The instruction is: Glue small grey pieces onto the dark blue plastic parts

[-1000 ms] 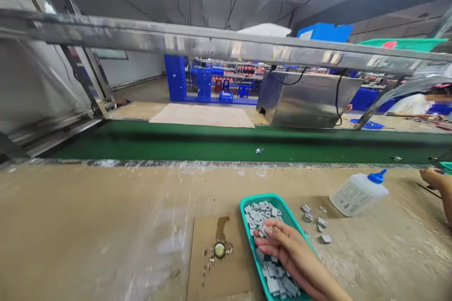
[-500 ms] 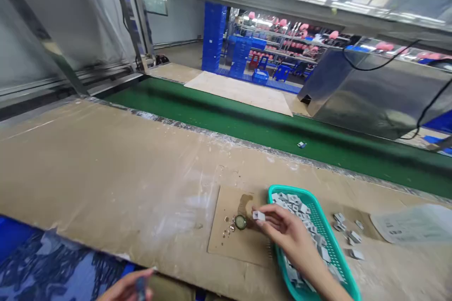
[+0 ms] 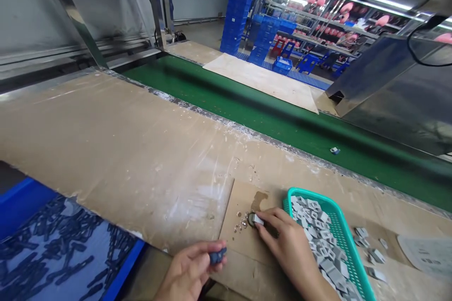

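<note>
Right hand (image 3: pixel 289 249) lower centre, fingers pinched on small grey piece (image 3: pixel 258 219) touching glue cap (image 3: pixel 251 219), left hand (image 3: pixel 189 273) bottom centre, fingers clamped on dark blue part (image 3: pixel 218 256), teal basket (image 3: pixel 344 235) just right

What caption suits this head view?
Right hand dips small grey piece at glue spot; left hand holds dark part.

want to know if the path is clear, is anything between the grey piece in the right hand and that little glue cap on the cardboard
Nothing visible. The right hand holds the small grey piece right at the glue cap on the cardboard, with no object between them. The green basket sits off to the right.
</note>
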Tool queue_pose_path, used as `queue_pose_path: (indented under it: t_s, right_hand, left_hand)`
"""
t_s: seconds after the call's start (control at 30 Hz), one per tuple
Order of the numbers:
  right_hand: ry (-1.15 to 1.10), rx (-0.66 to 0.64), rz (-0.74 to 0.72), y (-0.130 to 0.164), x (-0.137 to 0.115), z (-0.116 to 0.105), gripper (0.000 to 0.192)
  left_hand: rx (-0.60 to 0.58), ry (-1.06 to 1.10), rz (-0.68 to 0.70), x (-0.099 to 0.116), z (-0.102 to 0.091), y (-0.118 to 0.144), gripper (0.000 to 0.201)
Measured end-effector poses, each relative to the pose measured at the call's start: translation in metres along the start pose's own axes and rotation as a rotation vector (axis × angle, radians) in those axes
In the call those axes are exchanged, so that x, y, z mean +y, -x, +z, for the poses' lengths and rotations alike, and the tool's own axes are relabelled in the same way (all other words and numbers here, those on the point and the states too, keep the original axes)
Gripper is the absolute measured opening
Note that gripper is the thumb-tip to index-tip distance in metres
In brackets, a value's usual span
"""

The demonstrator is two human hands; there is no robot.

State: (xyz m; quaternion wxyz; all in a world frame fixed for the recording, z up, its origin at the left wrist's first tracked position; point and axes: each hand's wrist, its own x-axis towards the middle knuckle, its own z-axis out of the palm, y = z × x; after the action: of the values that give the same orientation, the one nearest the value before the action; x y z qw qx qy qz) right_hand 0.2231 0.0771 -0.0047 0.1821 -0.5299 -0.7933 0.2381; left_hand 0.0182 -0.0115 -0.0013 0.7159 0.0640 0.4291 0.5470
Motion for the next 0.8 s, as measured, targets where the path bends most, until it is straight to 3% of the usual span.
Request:
queue_pose_path:
  t_s: [0.13,0.27,0.43,0.63,0.8]
  right_hand:
    - [-0.124,0.06,0.043,-0.001,-0.002,-0.006,0.022]
    - [-0.462,0.022,0.239,0.007,-0.014,-0.015,0.026]
    - [-0.788,-0.032,0.397,0.023,-0.041,-0.019,0.024]
    - [-0.83,-0.083,0.397,0.027,-0.048,-0.014,0.018]
    - [-0.695,-0.15,0.267,0.025,-0.044,-0.009,0.013]
  left_hand:
    - [0.005,-0.02,0.045,-0.007,0.006,-0.008,0.037]
    - [0.012,-0.057,0.157,-0.016,0.014,-0.018,0.054]
    - [0.001,-0.077,0.156,-0.02,0.026,-0.024,0.04]
    - [-0.011,-0.083,0.163,-0.021,0.036,-0.018,0.036]
    - [-0.044,-0.212,0.22,-0.026,0.033,-0.03,0.022]
